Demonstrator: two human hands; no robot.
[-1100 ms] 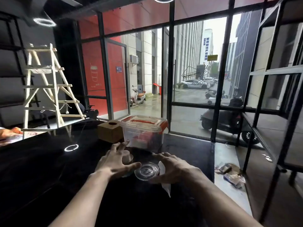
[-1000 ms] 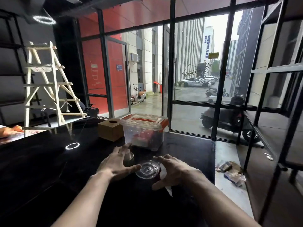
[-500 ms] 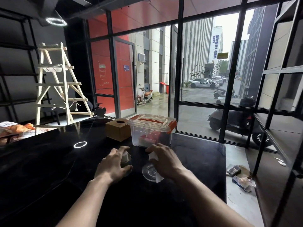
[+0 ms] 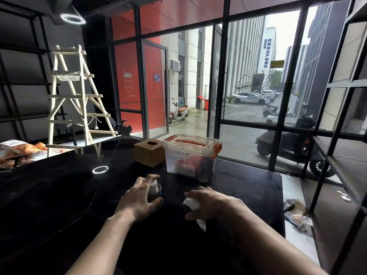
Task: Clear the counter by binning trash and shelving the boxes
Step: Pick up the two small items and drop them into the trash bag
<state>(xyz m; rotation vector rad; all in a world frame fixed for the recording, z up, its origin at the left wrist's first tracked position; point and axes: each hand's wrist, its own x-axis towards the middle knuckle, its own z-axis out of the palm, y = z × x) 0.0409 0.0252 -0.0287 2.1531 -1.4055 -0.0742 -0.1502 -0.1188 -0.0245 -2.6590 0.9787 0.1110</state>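
Observation:
On the black counter (image 4: pixel 59 195) my left hand (image 4: pixel 137 199) wraps around a small clear cup (image 4: pixel 155 190) holding crumpled white paper. My right hand (image 4: pixel 208 201) closes over a crumpled white napkin (image 4: pixel 191 203) together with a clear plastic lid, which is mostly hidden under my palm; a corner of the napkin sticks out below my wrist. Behind my hands stand a clear plastic storage box (image 4: pixel 190 155) with an orange-handled lid and a brown wooden tissue box (image 4: pixel 150 152).
A black metal shelf frame (image 4: pixel 341 147) runs along the right side. Trash lies on the floor (image 4: pixel 296 215) beside the counter's right edge. Snack packets (image 4: pixel 17 149) sit at the far left. A wooden ladder (image 4: pixel 75 96) stands behind the counter, before glass walls.
My right hand has covered the clear lid and gathered the napkin into its fingers. My left hand has closed tighter around the small cup. The camera has shifted left.

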